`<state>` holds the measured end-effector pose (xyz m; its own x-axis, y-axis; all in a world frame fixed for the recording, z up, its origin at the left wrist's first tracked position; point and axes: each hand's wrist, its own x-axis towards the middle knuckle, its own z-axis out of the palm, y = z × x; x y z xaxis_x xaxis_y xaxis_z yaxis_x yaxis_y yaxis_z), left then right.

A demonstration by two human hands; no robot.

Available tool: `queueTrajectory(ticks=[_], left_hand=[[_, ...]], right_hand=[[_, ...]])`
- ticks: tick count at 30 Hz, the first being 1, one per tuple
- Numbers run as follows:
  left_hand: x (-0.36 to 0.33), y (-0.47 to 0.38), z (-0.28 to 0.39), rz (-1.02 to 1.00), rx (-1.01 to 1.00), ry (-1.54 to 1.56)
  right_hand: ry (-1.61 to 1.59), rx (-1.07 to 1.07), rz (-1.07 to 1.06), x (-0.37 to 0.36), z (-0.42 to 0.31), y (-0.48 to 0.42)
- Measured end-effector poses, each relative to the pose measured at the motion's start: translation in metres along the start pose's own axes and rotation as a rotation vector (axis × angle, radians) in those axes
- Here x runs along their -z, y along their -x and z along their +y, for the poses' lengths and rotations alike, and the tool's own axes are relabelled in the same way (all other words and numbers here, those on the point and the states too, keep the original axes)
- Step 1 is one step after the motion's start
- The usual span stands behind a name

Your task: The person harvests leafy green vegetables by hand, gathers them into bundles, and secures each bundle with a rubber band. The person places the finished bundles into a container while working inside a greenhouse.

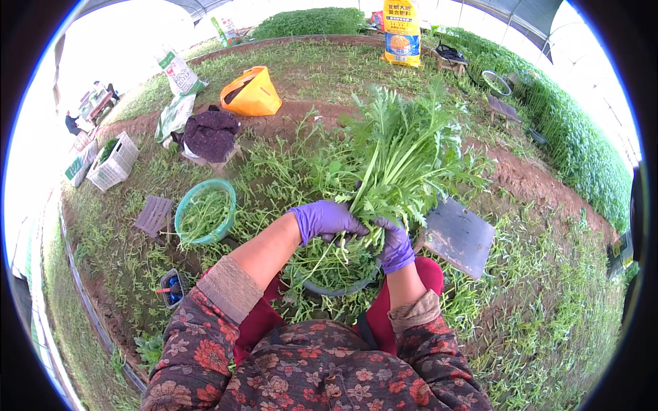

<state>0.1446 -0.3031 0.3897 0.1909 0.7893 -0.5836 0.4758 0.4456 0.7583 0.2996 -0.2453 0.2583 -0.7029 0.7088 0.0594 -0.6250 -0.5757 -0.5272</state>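
A thick bunch of leafy greens (pixel 396 149) with pale stems is held up before me, leaves pointing away. My left hand (pixel 331 221), in a purple glove, grips the stems near their lower end. From the other side my right hand (pixel 393 244), gloved alike, closes around the same stems; its fingers are partly hidden by leaves. A few loose stalks hang below the left hand. Under both hands, between my knees, sits a round basin (pixel 339 292) filled with cut greens. A small dark-topped board stool (pixel 457 236) stands right of the bunch.
On the left are a teal basin (pixel 229 226) of stems, a small wooden stool (pixel 153 215), a little container (pixel 169 295) and a white crate (pixel 126 159). Farther off lie an orange bag (pixel 262 95), dark cloth (pixel 211 136) and a yellow sack (pixel 402 31). Cut stalks litter the soil.
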Motion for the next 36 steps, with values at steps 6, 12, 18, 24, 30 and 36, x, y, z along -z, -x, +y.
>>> queueTrajectory(ticks=[6,12,18,24,30,36], left_hand=[[-0.013,0.017,-0.013,0.114,0.038,0.117],[-0.015,0.021,-0.028,0.076,-0.038,0.2],[-0.017,0.016,-0.053,0.054,-0.009,0.437],[-0.046,0.013,-0.065,0.258,-0.138,0.809],[-0.046,-0.018,-0.066,0.538,-0.024,-0.345],[-0.03,-0.03,-0.116,0.483,0.243,-0.735]], right_hand=[[0.03,-0.011,-0.029,-0.004,0.009,-0.008],[0.213,0.019,0.003,-0.006,0.009,-0.002],[0.022,-0.033,-0.034,-0.023,0.008,-0.012],[-0.068,0.017,0.083,-0.03,0.007,-0.009],[0.059,0.061,0.388,-0.035,0.019,-0.02],[0.093,0.013,0.351,-0.039,0.009,-0.013]])
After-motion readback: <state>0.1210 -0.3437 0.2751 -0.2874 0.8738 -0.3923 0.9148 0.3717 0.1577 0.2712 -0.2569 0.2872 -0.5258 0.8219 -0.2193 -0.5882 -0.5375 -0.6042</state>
